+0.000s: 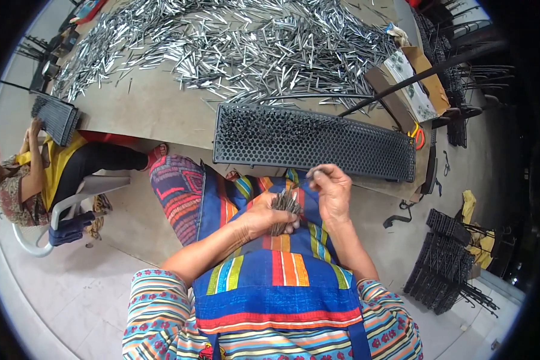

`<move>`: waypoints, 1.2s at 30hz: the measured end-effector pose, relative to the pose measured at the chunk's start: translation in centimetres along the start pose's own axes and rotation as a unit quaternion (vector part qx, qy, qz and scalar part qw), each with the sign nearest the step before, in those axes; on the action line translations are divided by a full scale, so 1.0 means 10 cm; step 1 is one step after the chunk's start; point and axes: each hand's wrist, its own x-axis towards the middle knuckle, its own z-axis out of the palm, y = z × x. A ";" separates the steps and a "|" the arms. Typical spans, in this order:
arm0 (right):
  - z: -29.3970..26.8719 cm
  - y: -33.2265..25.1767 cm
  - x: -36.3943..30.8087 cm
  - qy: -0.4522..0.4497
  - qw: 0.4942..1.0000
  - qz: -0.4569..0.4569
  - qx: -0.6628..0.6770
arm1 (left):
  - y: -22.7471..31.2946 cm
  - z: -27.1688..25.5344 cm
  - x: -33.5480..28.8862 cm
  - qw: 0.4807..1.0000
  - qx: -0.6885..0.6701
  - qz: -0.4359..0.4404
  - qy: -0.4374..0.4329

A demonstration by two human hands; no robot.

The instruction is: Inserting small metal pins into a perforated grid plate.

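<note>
My left hand (260, 217) is closed around an upright bundle of thin metal strips (284, 207), held over my lap. To its right my right hand (333, 193) is raised with thumb and fingers pinched together. Whatever lies between those fingertips is too small to make out. Just beyond both hands a long black rack (354, 153), full of round holes, leans at the table's front edge. Many of the holes toward its left and upper part have dark ends sticking up from them.
Loose metal strips (264, 54) lie heaped across the table (144, 99). At the right are an open cardboard box (429, 78), orange-handled scissors (418, 137) and a slanting black bar (426, 73). Stacked black racks (441, 264) stand on the right floor. Another person (24, 174) sits at left with a similar rack.
</note>
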 end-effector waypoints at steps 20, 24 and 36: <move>0.48 0.30 0.71 0.013 0.880 -0.284 -0.381 | -0.04 -0.26 -0.05 0.975 -0.088 0.035 0.202; 0.53 0.30 0.79 -0.016 0.812 -0.355 -0.463 | 0.08 -0.20 -0.06 0.950 -0.170 0.056 0.254; 0.63 0.21 0.60 -0.070 0.774 -0.300 -0.554 | 0.12 -0.33 0.06 0.947 -0.166 0.084 0.261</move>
